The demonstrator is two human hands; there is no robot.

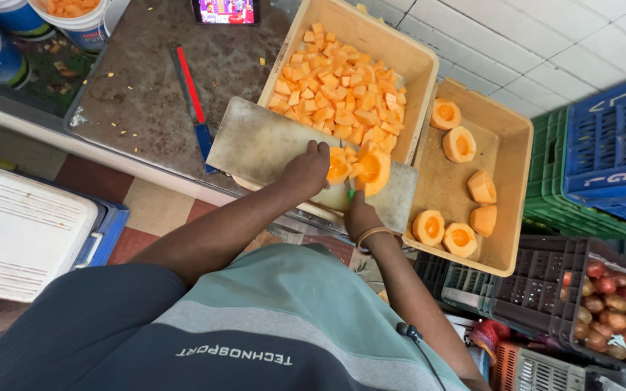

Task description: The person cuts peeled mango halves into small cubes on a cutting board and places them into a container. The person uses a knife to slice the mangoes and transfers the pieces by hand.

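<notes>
Right hand (360, 214) nearest, at the near edge of the cutting board (255, 145), fingers closed on a green-handled knife (352, 192); blade hidden. Just beyond, left hand (307, 169) w/ fingers curled down on the peeled melon half (371, 172) lying on the board. Flesh prob. wet & slippery, soft enough to bruise, fairly light; best pinned from above on the rounded back, away from the seed hollow. Beyond the board: crate of melon cubes (338, 87); right of the board, crate w/ more halves (460, 145).
</notes>
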